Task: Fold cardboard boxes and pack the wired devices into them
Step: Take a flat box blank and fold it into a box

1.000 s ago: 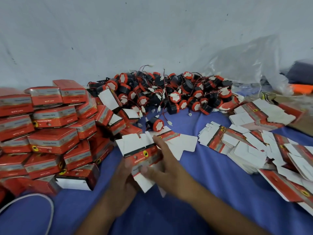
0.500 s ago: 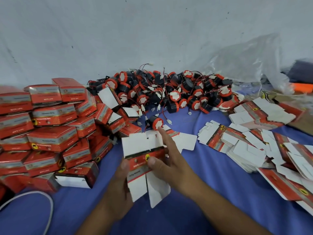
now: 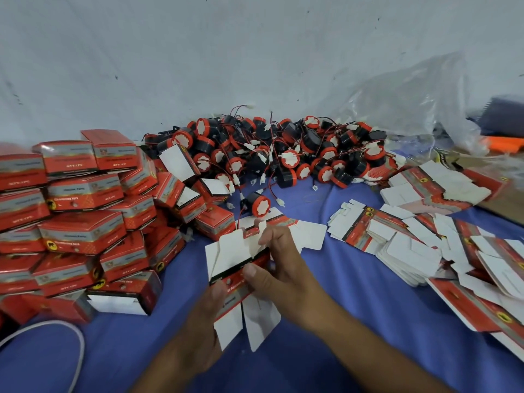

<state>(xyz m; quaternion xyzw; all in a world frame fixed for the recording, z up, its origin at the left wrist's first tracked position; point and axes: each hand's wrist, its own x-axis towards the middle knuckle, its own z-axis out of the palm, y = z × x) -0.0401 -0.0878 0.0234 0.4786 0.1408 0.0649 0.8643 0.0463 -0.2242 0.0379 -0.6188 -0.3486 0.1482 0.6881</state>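
Fingers (image 3: pixel 272 236) of the right hand (image 3: pixel 283 268) curl over the far part of a flat box (image 3: pixel 232 259), and its thumb presses the red band from the front, so this hand pinches the card. The left hand (image 3: pixel 207 319) grips the same box lower down, with its thumb on the red band. Its other fingers are hidden behind the card.

The box is up off the blue cloth (image 3: pixel 354 321), right between both hands. Its long side points away from the person: white flaps stick up at the far end and two white flaps hang down at the near end. I think the near flaps get tucked in next, and the left hand is closer to them.

Just past the far flaps lies one wired device (image 3: pixel 256 205) — closer to the right hand. Behind it is the big pile of devices (image 3: pixel 283 154). Flat cards (image 3: pixel 402 251) lie off to the right, and done boxes (image 3: pixel 82 231) are stacked on the left.
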